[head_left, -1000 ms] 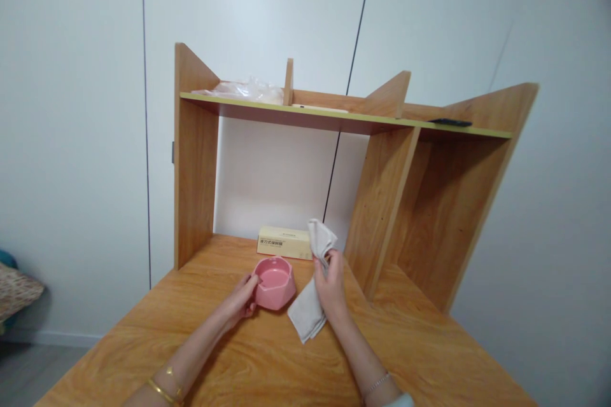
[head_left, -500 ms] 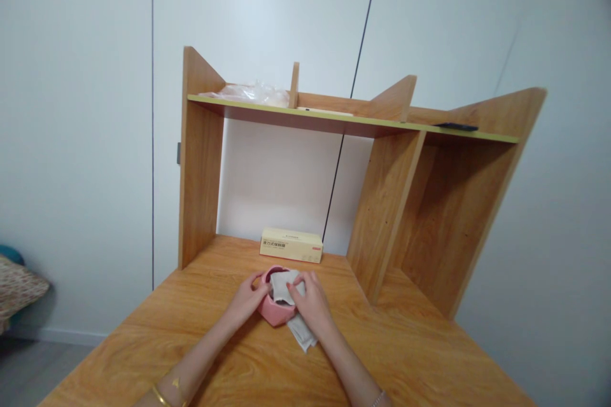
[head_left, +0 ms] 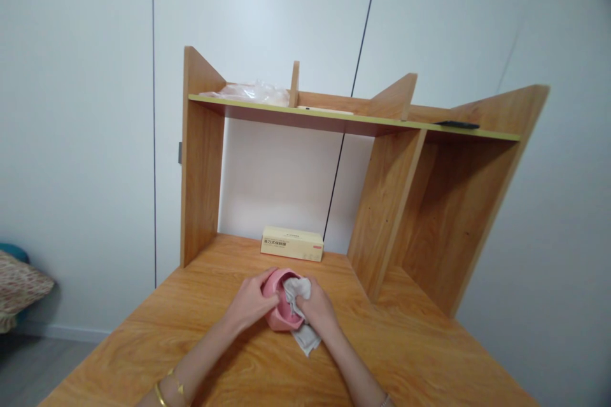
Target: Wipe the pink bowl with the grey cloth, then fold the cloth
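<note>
A pink faceted bowl [head_left: 281, 321] is tilted toward me above the front of the desk, its hollow inside showing. My left hand [head_left: 252, 299] grips its left side, thumb over the rim and fingers behind. In my right hand [head_left: 316, 305] is a bunched light grey cloth [head_left: 296, 289], pinched at the bowl's right rim and partly inside the opening. The cloth's loose end hangs below the bowl on the right. My right fingertips are partly hidden by the cloth.
A cream cling film box [head_left: 292, 244] lies behind the bowl on the wooden desk [head_left: 229, 369]. A wooden shelf unit [head_left: 203, 172] rises at the back, with a clear plastic bag [head_left: 258, 94] and a dark flat object [head_left: 457, 124] on top. A patterned cushion [head_left: 21, 289] is at far left.
The bowl has tipped toward me and shifted slightly right. My left hand has taken a fuller grip on it. The cloth, spread over the opening before, is now bunched in my right hand.
</note>
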Demonstrator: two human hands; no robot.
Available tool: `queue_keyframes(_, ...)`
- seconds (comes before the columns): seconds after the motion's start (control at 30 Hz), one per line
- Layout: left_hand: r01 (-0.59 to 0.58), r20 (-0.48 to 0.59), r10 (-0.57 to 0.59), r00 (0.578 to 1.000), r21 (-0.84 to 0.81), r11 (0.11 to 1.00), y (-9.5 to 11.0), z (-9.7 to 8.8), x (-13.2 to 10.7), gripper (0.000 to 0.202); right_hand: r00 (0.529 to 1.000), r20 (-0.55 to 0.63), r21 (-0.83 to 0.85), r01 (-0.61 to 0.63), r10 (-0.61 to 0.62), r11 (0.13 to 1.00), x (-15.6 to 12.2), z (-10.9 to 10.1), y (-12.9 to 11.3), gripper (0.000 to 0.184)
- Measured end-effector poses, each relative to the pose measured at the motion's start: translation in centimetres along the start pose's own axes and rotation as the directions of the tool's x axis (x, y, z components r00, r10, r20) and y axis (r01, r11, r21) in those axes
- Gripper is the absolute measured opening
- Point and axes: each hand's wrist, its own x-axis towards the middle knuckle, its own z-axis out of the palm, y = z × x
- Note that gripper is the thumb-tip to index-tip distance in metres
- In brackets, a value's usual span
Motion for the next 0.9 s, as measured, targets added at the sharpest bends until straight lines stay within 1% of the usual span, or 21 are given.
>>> queue_keyframes(0.1, -0.028, 0.023, 0.027, 0.999, 0.043, 0.999, 0.6, -0.4, -0.1, 0.052, 0.998, -0.063, -0.106, -0.001, -0.006, 0.994, -0.3, -0.7, -1.0, 0.05)
queue_keyframes(0.2, -0.051, 0.033, 0.048, 0.998, 0.106, 0.993, 0.6, -0.7, -0.1, 0.054, 0.992, -0.09, -0.27, 0.061, -0.088, 0.961, -0.7, -1.1, -1.9, 0.053)
queue_keyframes(0.27, -0.068, 0.041, 0.063, 0.997, 0.143, 0.987, 0.3, -0.8, -0.1, 0.054, 0.99, -0.087, -0.318, 0.076, -0.108, 0.945, -1.0, -1.2, -2.2, 0.056)
queue_keyframes(0.33, -0.079, 0.039, 0.074, 0.997, 0.164, 0.983, -0.1, -0.9, -0.2, 0.054, 0.994, -0.078, -0.293, 0.055, -0.081, 0.955, -1.0, -1.0, -2.3, 0.058)
queue_keyframes(0.4, -0.079, 0.019, 0.076, 0.997, 0.164, 0.983, -0.5, -0.8, -0.2, 0.053, 0.996, -0.068, -0.223, 0.042, -0.058, 0.974, -1.0, -0.9, -2.1, 0.058)
queue_keyframes(0.5, -0.056, -0.032, 0.062, 0.998, 0.158, 0.986, -1.1, -0.7, -0.2, 0.049, 0.995, -0.066, -0.128, 0.061, -0.07, 0.99, -0.8, -0.7, -1.7, 0.058)
queue_keyframes(0.63, -0.039, -0.058, 0.049, 0.997, 0.165, 0.985, -1.9, -0.8, -0.1, 0.045, 0.995, -0.088, -0.095, 0.039, -0.047, 0.995, -0.9, -0.5, -1.6, 0.057)
queue_keyframes(0.7, -0.046, -0.038, 0.052, 0.998, 0.143, 0.989, -2.1, -0.8, -0.2, 0.053, 0.993, -0.117, -0.073, 0.018, -0.026, 0.997, -0.9, -0.5, -1.6, 0.056)
queue_keyframes(0.83, -0.094, 0.037, 0.093, 0.995, 0.021, 0.995, -2.3, 0.1, -0.7, 0.086, 0.988, -0.151, 0.02, -0.001, 0.004, 1.0, -0.7, -0.3, -1.3, 0.057)
queue_keyframes(0.9, -0.124, 0.036, 0.125, 0.992, -0.026, 0.992, -2.1, 0.8, -1.0, 0.092, 0.989, -0.148, 0.071, 0.014, -0.003, 0.997, -0.6, -0.2, -1.1, 0.057)
